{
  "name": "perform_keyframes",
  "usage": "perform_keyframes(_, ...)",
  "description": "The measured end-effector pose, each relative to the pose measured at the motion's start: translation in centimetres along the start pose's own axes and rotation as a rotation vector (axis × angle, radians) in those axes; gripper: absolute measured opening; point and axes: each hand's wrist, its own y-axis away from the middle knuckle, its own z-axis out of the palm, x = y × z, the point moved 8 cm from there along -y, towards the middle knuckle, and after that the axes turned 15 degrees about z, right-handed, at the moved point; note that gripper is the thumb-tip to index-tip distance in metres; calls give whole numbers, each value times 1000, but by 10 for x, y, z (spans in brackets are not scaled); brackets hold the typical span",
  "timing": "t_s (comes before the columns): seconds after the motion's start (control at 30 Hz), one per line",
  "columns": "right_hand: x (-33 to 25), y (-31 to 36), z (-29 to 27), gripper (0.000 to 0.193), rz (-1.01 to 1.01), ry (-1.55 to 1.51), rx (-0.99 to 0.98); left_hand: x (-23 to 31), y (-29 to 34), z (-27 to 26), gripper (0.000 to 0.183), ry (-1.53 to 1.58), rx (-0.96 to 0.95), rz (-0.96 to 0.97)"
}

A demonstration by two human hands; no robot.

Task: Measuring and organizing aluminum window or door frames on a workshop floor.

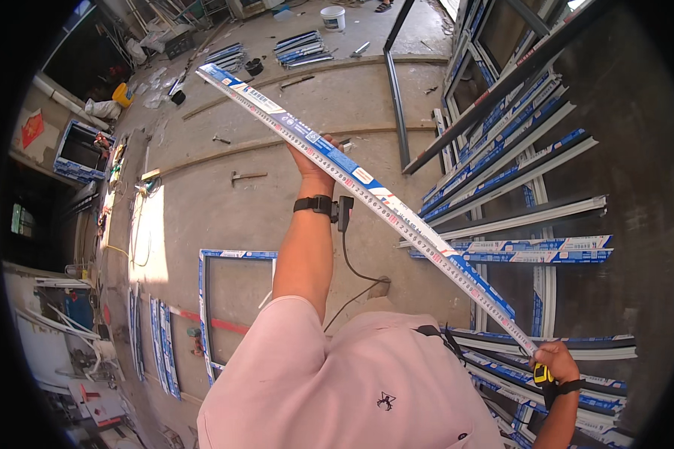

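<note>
A long metal profile bar [363, 176] with blue and white protective film slants across the middle, from upper left down to the right. My left hand [312, 162] grips it from beneath, its fingertips showing over the far edge. Along the bar's near side runs the pulled-out blade [408, 230] of a tape measure. At lower right my right hand [560, 362] is closed round the yellow and black tape measure case [542, 374], beyond the bar's near end. Part of the case is hidden by the fingers. A black device is strapped to my left wrist.
Several film-wrapped profiles [532, 247] lie on a rack at the right. A dark metal frame [398, 112] stands beyond the bar. On the floor are a hammer [247, 176], a rectangular frame [204, 299], bundled profiles [301, 48] and a white bucket [333, 19].
</note>
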Motion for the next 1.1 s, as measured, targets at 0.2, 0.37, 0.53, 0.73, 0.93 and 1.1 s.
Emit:
perform_keyframes(0.2,3,-4,-2,24,-49,44,8,-5,-12,-5,74,16,-62,25)
perform_keyframes(0.37,-2,8,5,21,60,-28,22,-3,-4,-9,66,55,-21,-13)
perform_keyframes(0.53,16,16,7,20,21,-32,10,4,-3,-7,69,54,-58,33)
perform_keyframes(0.73,-27,6,14,24,-70,64,-48,19,-44,-27,103,-182,-93,77)
perform_keyframes(0.93,-65,11,13,26,-133,119,-81,54,-69,-15,104,-363,-144,153)
perform_keyframes(1.1,-61,10,7,27,-117,85,-53,36,-61,-8,105,-381,-223,92)
